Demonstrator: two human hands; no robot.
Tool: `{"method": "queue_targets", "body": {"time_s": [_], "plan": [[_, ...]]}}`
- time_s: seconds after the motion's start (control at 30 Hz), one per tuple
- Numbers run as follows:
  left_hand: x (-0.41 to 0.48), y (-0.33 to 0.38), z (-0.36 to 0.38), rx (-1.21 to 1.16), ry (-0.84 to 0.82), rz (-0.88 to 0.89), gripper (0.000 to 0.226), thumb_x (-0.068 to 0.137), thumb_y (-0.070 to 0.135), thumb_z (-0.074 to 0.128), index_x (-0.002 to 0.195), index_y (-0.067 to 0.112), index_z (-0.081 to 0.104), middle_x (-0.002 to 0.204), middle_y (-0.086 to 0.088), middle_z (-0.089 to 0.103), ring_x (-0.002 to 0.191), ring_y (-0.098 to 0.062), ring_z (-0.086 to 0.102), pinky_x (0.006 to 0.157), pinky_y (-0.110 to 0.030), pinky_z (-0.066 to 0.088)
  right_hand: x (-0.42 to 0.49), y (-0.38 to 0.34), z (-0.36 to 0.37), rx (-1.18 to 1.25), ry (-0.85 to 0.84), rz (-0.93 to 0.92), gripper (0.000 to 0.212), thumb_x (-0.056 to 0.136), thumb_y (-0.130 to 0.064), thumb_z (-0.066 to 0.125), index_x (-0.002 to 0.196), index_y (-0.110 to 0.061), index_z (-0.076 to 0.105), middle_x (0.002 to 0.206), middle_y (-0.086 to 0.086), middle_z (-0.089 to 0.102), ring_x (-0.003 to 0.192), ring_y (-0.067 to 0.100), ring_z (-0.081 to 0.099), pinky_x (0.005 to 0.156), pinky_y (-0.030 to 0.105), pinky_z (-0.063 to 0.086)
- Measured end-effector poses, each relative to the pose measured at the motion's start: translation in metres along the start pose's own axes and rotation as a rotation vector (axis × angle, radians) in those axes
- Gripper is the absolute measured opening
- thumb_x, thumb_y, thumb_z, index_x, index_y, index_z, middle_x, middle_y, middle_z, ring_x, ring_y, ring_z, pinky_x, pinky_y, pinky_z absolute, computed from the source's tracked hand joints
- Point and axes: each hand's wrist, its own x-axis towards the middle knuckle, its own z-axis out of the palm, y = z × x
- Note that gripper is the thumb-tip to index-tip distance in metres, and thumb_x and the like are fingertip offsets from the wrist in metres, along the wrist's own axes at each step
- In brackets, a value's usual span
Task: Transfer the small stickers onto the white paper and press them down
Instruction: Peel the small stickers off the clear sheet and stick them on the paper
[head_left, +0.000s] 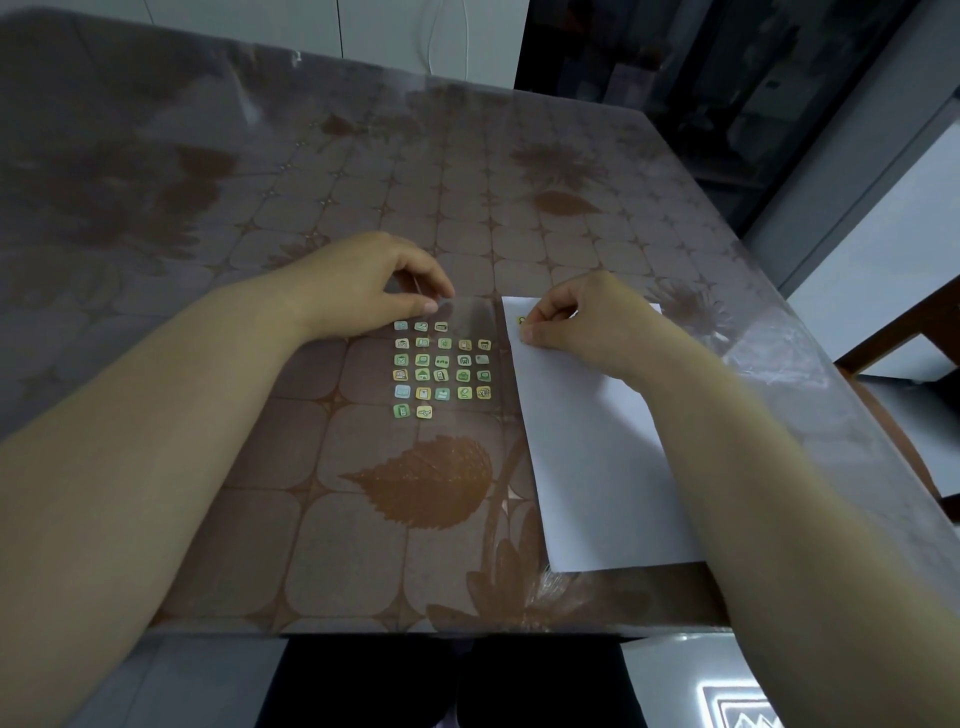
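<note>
Small stickers sit in a grid on a clear backing sheet, flat on the table, just left of the white paper. One yellow sticker is on the paper's far left corner. Right hand is curled, thumb and forefinger tips pinched together on that sticker, the other fingers tucked under. Left hand pinches the far left corner of the clear sheet between thumb and forefinger. Both forearms lie over the patterned tablecloth. A wooden chair stands at the right edge.
</note>
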Motion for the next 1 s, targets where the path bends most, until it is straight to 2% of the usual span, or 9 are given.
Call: {"method": "queue_targets", "body": {"time_s": [0.07,0.17,0.3,0.43,0.57,0.67,0.8,0.87,1.0], "plan": [[0.0,0.001,0.0,0.003,-0.002,-0.005,0.02,0.082,0.019,0.062,0.102,0.02,0.066,0.091,0.009,0.06,0.086,-0.006,0.056,0.075,-0.008,0.036,0.001,0.0,0.0,0.045,0.02,0.015,0.009,0.077,-0.017,0.073,0.081,-0.012,0.066,0.072,-0.002,0.056,0.073,0.015,0.054,0.055,0.021,0.038],[-0.001,0.001,0.0,0.005,-0.004,-0.007,0.021,0.082,0.019,0.062,0.102,0.02,0.067,0.09,0.009,0.061,0.087,-0.006,0.056,0.076,-0.009,0.036,0.003,0.002,0.001,0.047,0.037,0.025,0.02,0.075,-0.017,0.075,0.074,-0.02,0.055,0.069,-0.005,0.044,0.06,0.011,0.043,0.047,0.019,0.034],[-0.001,-0.001,-0.002,0.002,0.003,-0.015,0.022,0.082,0.017,0.062,0.103,0.022,0.066,0.09,0.009,0.063,0.082,0.0,0.056,0.075,-0.006,0.035,0.004,0.003,0.003,0.022,0.062,-0.021,0.013,0.08,-0.015,0.069,0.077,-0.017,0.056,0.066,-0.005,0.04,0.055,0.009,0.038,0.034,0.006,0.026],[-0.001,-0.001,-0.002,-0.014,0.014,-0.041,0.025,0.081,0.013,0.062,0.104,0.024,0.065,0.084,0.013,0.063,0.074,0.017,0.053,0.068,0.005,0.032,0.004,-0.002,0.009,-0.016,0.16,-0.175,0.008,0.08,-0.021,0.067,0.077,-0.021,0.06,0.064,-0.008,0.038,0.055,0.006,0.037,0.045,0.009,0.029],[0.0,0.0,-0.002,-0.004,0.028,-0.05,0.027,0.08,0.013,0.063,0.106,0.022,0.064,0.09,0.009,0.064,0.078,0.006,0.054,0.066,0.008,0.029,0.007,-0.018,0.027,-0.136,0.157,-0.29,0.013,0.081,-0.029,0.065,0.09,-0.022,0.07,0.072,-0.011,0.049,0.067,0.003,0.048,0.06,0.011,0.037],[0.001,0.0,-0.001,-0.007,0.018,-0.05,0.029,0.079,0.011,0.064,0.107,0.02,0.064,0.089,0.008,0.064,0.081,-0.001,0.056,0.066,0.007,0.029,0.009,-0.024,0.035,-0.166,0.158,-0.324,0.016,0.08,-0.032,0.066,0.091,-0.023,0.073,0.088,0.002,0.063,0.086,0.017,0.057,0.078,0.032,0.047],[0.002,0.0,0.0,-0.013,0.012,-0.051,0.031,0.078,0.008,0.063,0.107,0.019,0.063,0.086,0.009,0.063,0.078,0.007,0.054,0.065,0.006,0.031,0.009,-0.026,0.041,-0.139,0.133,-0.339,0.014,0.078,-0.03,0.07,0.089,-0.024,0.075,0.082,0.001,0.06,0.081,0.016,0.056,0.074,0.032,0.047],[0.001,0.0,0.0,-0.013,0.01,-0.047,0.031,0.078,0.009,0.064,0.107,0.018,0.063,0.086,0.009,0.063,0.078,0.002,0.056,0.068,0.003,0.032,0.011,-0.027,0.042,-0.106,0.125,-0.317,0.012,0.077,-0.029,0.071,0.087,-0.024,0.075,0.072,-0.006,0.053,0.076,0.013,0.053,0.07,0.03,0.045],[0.001,0.001,0.0,0.0,0.021,-0.049,0.03,0.079,0.012,0.065,0.107,0.019,0.064,0.09,0.006,0.065,0.086,-0.008,0.059,0.075,-0.016,0.039,0.01,-0.028,0.045,-0.091,0.097,-0.297,0.011,0.077,-0.029,0.07,0.085,-0.022,0.073,0.071,-0.009,0.051,0.072,0.009,0.049,0.062,0.027,0.041]]}}
